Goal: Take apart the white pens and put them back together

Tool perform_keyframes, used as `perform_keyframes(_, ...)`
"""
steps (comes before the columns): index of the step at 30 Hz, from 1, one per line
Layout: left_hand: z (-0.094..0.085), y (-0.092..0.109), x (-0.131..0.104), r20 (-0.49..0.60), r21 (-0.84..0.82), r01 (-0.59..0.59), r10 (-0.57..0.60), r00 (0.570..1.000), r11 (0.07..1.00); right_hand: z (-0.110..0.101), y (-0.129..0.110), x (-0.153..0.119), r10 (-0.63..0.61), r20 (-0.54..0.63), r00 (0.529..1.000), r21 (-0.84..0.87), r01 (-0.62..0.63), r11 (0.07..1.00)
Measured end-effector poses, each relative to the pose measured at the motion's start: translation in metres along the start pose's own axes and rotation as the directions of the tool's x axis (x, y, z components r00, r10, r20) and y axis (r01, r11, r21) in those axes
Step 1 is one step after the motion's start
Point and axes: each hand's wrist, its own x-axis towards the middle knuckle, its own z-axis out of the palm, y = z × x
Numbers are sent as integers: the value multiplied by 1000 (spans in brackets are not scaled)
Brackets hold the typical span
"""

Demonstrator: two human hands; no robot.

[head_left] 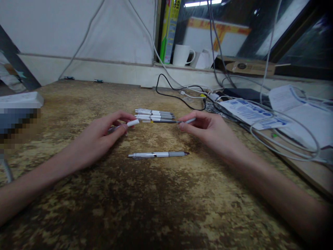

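Left hand [118,127]: grips white barrel [133,123] | right hand [196,124]: grips refill [165,122] | pens [154,114] behind

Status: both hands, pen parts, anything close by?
Left hand: holding white barrel. Right hand: holding gray grip, dark refill pointing toward barrel. Close by: grouped pens just beyond, single pen nearer camera.

White barrel [133,122] and slim dark refill [165,122], held apart
The barrel points right from the left hand [110,130]; the refill extends leftward from the grey grip [190,121] in the right hand [201,125].
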Motion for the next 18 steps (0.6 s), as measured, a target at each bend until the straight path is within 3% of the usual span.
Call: perform_keyframes(18, 0, 1, 0, 1, -4, -18, 18, 1000, 1000, -1, -4, -1, -20, 1, 1000, 25, 20, 999)
